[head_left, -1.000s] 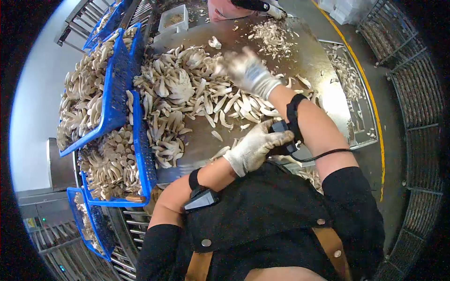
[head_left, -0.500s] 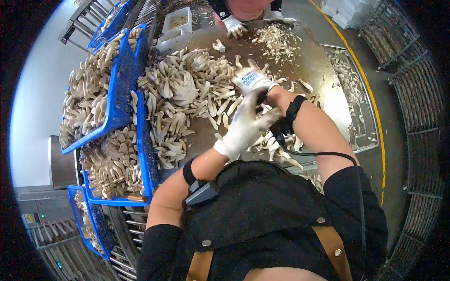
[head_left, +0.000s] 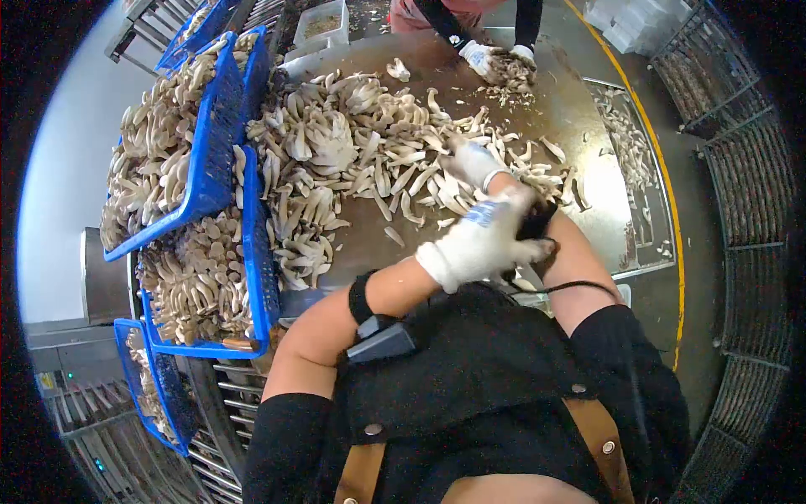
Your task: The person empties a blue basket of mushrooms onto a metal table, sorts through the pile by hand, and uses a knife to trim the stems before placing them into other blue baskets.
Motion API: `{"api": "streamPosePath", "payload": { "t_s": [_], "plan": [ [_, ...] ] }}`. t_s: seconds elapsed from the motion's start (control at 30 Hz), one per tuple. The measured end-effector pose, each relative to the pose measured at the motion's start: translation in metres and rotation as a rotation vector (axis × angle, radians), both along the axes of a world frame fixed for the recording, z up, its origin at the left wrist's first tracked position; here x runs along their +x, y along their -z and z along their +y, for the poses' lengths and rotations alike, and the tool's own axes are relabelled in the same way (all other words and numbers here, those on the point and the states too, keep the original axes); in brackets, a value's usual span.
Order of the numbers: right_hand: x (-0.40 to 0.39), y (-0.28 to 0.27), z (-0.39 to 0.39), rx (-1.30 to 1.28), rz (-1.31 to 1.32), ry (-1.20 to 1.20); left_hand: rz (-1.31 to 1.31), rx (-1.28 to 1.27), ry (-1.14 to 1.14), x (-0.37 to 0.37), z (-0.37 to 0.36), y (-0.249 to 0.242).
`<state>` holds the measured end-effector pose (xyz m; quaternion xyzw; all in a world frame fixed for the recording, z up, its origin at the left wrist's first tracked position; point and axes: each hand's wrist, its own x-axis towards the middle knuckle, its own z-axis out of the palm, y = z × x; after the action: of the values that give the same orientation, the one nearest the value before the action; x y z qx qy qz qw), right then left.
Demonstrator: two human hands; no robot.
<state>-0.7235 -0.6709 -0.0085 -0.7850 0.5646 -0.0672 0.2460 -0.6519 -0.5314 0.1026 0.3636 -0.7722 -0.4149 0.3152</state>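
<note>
My left hand (head_left: 483, 239), in a white glove with dark fingertips, reaches across to my right forearm. Its fingers and thumb close around a black strap-on device (head_left: 537, 220) there, which they partly cover; a black cable runs from it up the arm. My right hand (head_left: 472, 161), gloved the same way, is over the loose mushrooms (head_left: 403, 157) on the metal table (head_left: 367, 220). Motion smears its fingers, so I cannot tell whether they hold a mushroom. A larger mushroom cluster (head_left: 332, 143) lies to the left in the heap.
Blue crates (head_left: 220, 164) full of mushrooms stand along the left, by a roller conveyor (head_left: 239, 399). Across the table a co-worker's gloved hands (head_left: 480, 60) hold a clump of trimmings (head_left: 510, 74). A white bin (head_left: 323, 29) stands at the back; wire racks (head_left: 743, 176) line the right.
My left hand has moved right and closed on the forearm device. My right hand has shifted slightly right and down. The co-worker's hands have come together and gathered the scattered trimmings.
</note>
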Motion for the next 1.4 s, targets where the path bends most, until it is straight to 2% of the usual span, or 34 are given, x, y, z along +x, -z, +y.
{"api": "streamPosePath", "payload": {
  "t_s": [0.03,0.07,0.1,0.13,0.17,0.2,0.27,0.3,0.33,0.4,0.43,0.53,0.57,0.67,0.7,0.77,0.83,0.93,1.0,1.03,1.07,1.13,1.17,1.2,1.23,1.27,1.3,1.33,1.37,1.4],
  "plan": [
    [0.0,0.051,-0.038,0.124,-0.485,0.04,0.072,-0.18,-0.118,0.007,-0.012,0.015],
    [0.001,0.048,-0.047,0.313,-0.794,0.133,0.116,-0.205,-0.216,0.017,-0.018,0.022],
    [0.003,0.045,-0.056,0.489,-1.103,0.248,0.194,-0.006,-0.307,0.027,-0.018,0.031],
    [0.005,-0.012,-0.042,0.734,-1.219,0.419,0.337,0.281,-0.371,0.035,-0.018,0.041],
    [0.006,-0.016,-0.052,0.788,-1.408,0.423,0.55,0.559,-0.395,0.036,-0.016,0.047],
    [0.006,-0.019,-0.062,0.85,-1.595,0.424,0.855,0.976,-0.348,0.035,-0.012,0.048],
    [0.009,-0.025,-0.07,0.839,-1.641,0.425,0.931,1.021,-0.122,0.025,-0.002,0.047],
    [0.013,-0.026,-0.07,0.753,-1.639,0.549,0.867,0.822,-0.101,0.02,0.003,0.049],
    [0.013,-0.04,-0.06,0.735,-1.633,0.573,0.799,0.624,-0.081,0.018,0.007,0.052],
    [0.014,-0.066,-0.04,0.698,-1.617,0.627,0.756,0.688,0.041,0.022,0.015,0.048],
    [0.014,-0.059,-0.045,0.644,-1.557,0.732,0.66,0.683,0.093,0.026,0.019,0.04],
    [0.01,-0.037,-0.056,0.709,-1.526,0.723,0.47,0.716,0.179,0.021,0.024,0.046],
    [0.013,-0.037,-0.056,0.614,-1.558,0.731,0.513,0.726,0.162,0.017,0.026,0.058],
    [0.016,-0.056,-0.056,0.729,-1.978,0.836,0.454,0.544,0.157,0.023,0.025,0.058],
    [0.017,-0.063,-0.055,0.745,-1.978,0.856,0.342,0.611,0.243,0.031,0.02,0.052],
    [0.014,-0.07,-0.057,0.775,-1.981,0.901,0.435,0.552,0.121,0.034,0.021,0.048],
    [0.018,-0.076,-0.058,0.69,-1.948,0.893,0.548,0.49,-0.006,0.034,0.022,0.05],
    [0.019,-0.078,-0.057,0.603,-1.962,0.819,0.738,0.631,0.051,0.024,0.025,0.068],
    [0.018,-0.071,-0.058,0.588,-1.986,0.793,0.68,0.587,0.072,0.025,0.028,0.068],
    [0.02,-0.073,-0.054,0.638,-2.036,0.859,0.669,0.554,0.06,0.025,0.028,0.067],
    [0.018,-0.055,-0.06,0.631,-2.016,0.703,0.656,0.519,0.044,0.027,0.029,0.066],
    [0.01,-0.011,-0.061,0.522,-1.802,0.729,0.586,0.632,0.148,0.039,0.029,0.063],
    [-0.011,0.054,-0.086,0.296,-1.372,0.57,0.435,0.585,0.228,0.048,0.026,0.061],
    [-0.011,0.059,-0.082,0.254,-1.24,0.614,0.286,0.543,0.31,0.058,0.024,0.06],
    [-0.01,0.064,-0.077,0.22,-1.107,0.657,0.361,0.719,0.319,0.071,0.026,0.061],
    [-0.001,0.021,-0.047,0.359,-1.26,0.92,0.319,0.608,0.246,0.082,0.022,0.073],
    [-0.008,0.04,-0.056,0.477,-1.501,1.043,0.453,0.741,0.158,0.091,0.021,0.082],
    [-0.009,0.039,-0.059,0.536,-1.751,1.058,0.585,0.87,0.069,0.1,0.02,0.086],
    [-0.012,0.043,-0.058,0.555,-1.831,1.005,0.464,0.848,0.075,0.107,0.018,0.088],
    [-0.013,0.043,-0.059,0.575,-1.91,0.94,0.45,0.833,0.115,0.103,0.019,0.088]
  ]
}}
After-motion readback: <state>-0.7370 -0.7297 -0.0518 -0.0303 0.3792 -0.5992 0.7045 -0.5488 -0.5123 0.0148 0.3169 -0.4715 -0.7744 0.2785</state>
